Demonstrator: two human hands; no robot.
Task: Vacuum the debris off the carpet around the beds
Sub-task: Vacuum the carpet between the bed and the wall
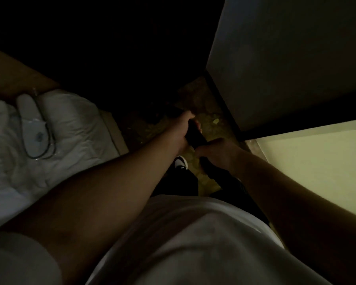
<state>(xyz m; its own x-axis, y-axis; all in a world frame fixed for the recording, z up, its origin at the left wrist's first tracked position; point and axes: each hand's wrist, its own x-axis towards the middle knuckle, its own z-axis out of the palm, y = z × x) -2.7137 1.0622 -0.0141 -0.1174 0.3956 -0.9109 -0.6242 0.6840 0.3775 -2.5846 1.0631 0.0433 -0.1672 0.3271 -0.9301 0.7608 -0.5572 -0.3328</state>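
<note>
The scene is very dark. A black vacuum handle [195,138] runs between both hands over the patterned carpet [212,128]. My left hand [182,128] grips its upper part, fingers curled round it. Just below and to the right, my right hand [218,153] holds the lower part. The vacuum's head is lost in the dark ahead. A pale scrap of debris [215,120] lies on the carpet beyond the hands. A bed with white bedding [70,128] stands at the left.
White slippers in a clear bag [32,128] lie on the bed. A grey wall or panel [286,58] with a dark base rises at the right, and a lit pale surface [317,165] lies below it. My shoe [181,162] stands on the narrow carpet strip.
</note>
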